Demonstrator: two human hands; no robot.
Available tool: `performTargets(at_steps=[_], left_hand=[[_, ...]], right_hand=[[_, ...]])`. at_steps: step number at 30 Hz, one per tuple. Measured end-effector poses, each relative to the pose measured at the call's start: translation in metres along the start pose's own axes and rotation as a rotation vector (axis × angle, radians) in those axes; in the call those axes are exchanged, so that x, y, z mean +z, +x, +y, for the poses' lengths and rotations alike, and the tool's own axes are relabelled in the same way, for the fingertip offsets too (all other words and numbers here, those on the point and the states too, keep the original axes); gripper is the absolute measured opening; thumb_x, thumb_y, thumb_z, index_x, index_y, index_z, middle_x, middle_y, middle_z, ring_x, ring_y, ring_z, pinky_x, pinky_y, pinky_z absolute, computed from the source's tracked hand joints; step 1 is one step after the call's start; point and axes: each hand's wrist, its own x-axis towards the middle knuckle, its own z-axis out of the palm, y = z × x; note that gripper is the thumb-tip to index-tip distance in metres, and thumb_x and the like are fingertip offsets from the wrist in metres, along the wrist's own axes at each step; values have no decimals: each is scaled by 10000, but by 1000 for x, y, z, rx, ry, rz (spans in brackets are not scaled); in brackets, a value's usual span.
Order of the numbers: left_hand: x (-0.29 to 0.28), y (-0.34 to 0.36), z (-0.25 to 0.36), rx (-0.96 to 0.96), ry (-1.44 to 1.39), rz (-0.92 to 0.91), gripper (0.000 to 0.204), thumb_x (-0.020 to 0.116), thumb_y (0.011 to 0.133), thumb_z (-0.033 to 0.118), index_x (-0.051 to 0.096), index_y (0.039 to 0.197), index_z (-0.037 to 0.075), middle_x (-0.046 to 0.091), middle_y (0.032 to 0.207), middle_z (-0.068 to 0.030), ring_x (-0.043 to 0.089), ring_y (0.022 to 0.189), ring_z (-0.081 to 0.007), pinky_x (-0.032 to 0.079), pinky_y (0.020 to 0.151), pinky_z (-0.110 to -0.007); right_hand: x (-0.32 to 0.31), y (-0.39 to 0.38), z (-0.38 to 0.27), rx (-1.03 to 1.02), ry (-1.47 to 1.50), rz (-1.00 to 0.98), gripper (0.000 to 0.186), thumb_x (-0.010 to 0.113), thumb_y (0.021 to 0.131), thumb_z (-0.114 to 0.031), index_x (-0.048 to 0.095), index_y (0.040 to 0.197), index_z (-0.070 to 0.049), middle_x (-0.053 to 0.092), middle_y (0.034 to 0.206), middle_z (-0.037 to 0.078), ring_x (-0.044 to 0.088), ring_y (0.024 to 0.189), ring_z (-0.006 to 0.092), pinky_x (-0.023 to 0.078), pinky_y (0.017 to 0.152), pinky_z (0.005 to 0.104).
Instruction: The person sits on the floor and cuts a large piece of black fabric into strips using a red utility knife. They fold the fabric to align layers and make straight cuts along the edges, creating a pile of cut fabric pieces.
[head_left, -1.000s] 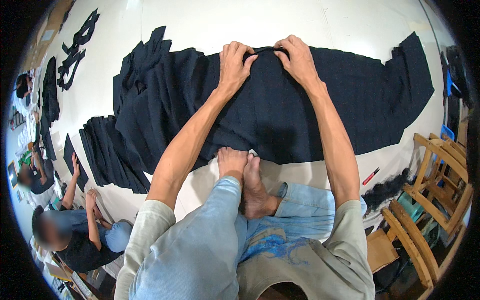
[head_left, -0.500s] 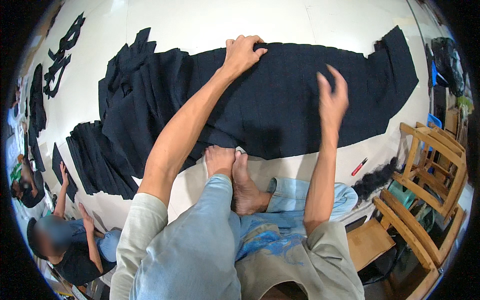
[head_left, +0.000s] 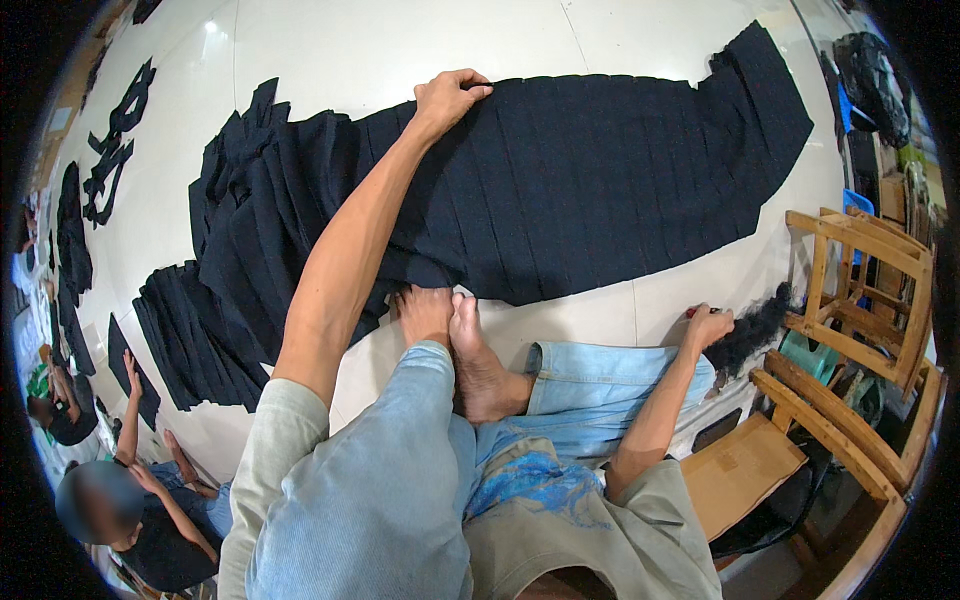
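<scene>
A long sheet of black ribbed fabric (head_left: 600, 180), marked off in narrow strips, lies across the pale floor in front of me. At its far edge my left hand (head_left: 450, 98) is closed, pinching the border between thumb and fingers. To the right of my folded leg, my right hand (head_left: 708, 326) is down at the floor with its fingers curled round a small red tool (head_left: 690, 312). Only a bit of red shows past the fingers. The fabric's left part is bunched in folds, with a stack of black strips (head_left: 195, 335) beside it. My bare feet (head_left: 462, 340) touch its near edge.
Wooden frames (head_left: 860, 290) and a cardboard piece (head_left: 740, 475) stand at the right. A heap of black fibres (head_left: 750, 330) lies by my right hand. Black scraps (head_left: 110, 180) lie at far left. Another person (head_left: 165, 530) sits at lower left with a black piece (head_left: 135, 370).
My right hand has come down from above the fabric to the floor at right and closed on the red tool. My left hand stays at the far edge.
</scene>
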Motion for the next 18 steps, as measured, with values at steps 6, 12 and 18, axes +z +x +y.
performTargets(at_steps=[6, 12, 18], left_hand=[[0, -1, -4, 3, -44, 4, 358, 642, 892, 428, 709, 1122, 162, 701, 1111, -118, 597, 1139, -338, 381, 1046, -515], [5, -4, -9, 87, -57, 113, 342, 629, 898, 425, 734, 1083, 157, 727, 995, -61, 626, 994, -255, 298, 1031, -464], [6, -1, -11, 59, -28, 38, 398, 597, 908, 464, 702, 1131, 151, 710, 1099, -117, 612, 1114, -311, 312, 1071, -490]], right_hand=[[-10, 2, 11, 81, 39, -163, 523, 654, 789, -105, 470, 1185, 183, 528, 1154, 350, 524, 1095, 465, 443, 953, 469], [0, -11, 19, -64, -154, -30, 522, 668, 770, -78, 472, 1195, 155, 566, 1137, 346, 568, 1057, 463, 433, 970, 477], [-15, -16, -4, 43, -170, -220, 463, 590, 782, -6, 468, 1208, 130, 561, 1171, 343, 583, 1082, 427, 458, 951, 454]])
